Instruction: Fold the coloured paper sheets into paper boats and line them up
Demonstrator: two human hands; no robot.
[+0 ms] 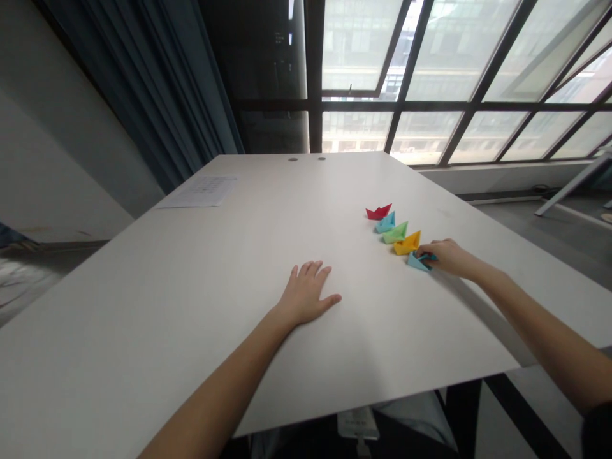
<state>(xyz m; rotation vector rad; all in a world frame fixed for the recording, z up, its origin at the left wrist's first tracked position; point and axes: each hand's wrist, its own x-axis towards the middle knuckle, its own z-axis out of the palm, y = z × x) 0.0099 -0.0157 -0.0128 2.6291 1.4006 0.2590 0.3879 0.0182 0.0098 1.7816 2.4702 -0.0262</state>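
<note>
My right hand (444,257) pinches the nearest blue paper boat (417,261), which rests on the white table. Beyond it, a slanting row of folded paper boats runs away from me: a yellow boat (407,245), a light green boat (395,233), a second blue boat (385,223) and a red boat (378,213) at the far end. Part of the held boat is covered by my fingers. Flat on the tabletop to the left of the row lies my left hand (306,294), fingers spread, holding nothing.
A printed sheet of paper (199,192) lies near the left edge of the white table (191,306). Two dark round spots mark the far edge. Behind are a blue curtain (162,83) and large windows. A badge (357,423) hangs below the near edge.
</note>
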